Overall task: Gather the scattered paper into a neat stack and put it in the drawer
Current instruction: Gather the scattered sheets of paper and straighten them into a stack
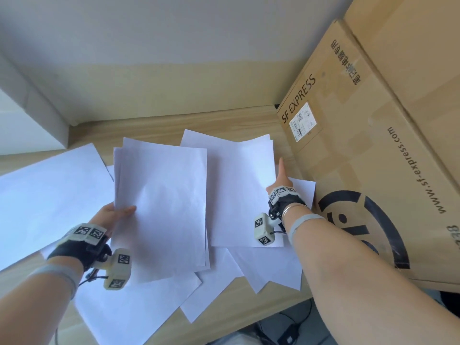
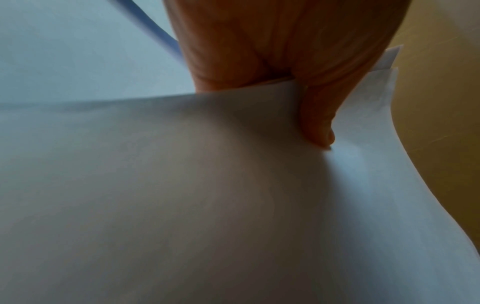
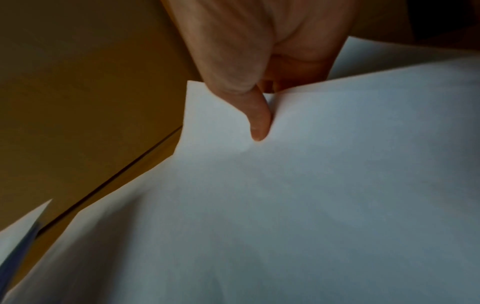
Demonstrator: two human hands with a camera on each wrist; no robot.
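Note:
Several white paper sheets lie scattered over the wooden desk (image 1: pixel 236 312). My left hand (image 1: pixel 117 212) pinches the left edge of a small lifted stack of sheets (image 1: pixel 161 205), thumb on top; the left wrist view shows the thumb (image 2: pixel 317 123) pressing the stack (image 2: pixel 207 205). My right hand (image 1: pixel 280 180) pinches the right edge of another sheet (image 1: pixel 241 195) beside that stack, thumb on top and the other fingers hidden under the paper. In the right wrist view the thumb (image 3: pixel 257 121) dents that sheet (image 3: pixel 311 205). No drawer is in view.
A big SF Express cardboard box (image 1: pixel 373 145) stands on the desk right beside my right hand. A white box (image 1: pixel 27 120) sits at the back left. More sheets lie at the left (image 1: pixel 49 190) and at the front (image 1: pixel 139 310), reaching the desk's front edge.

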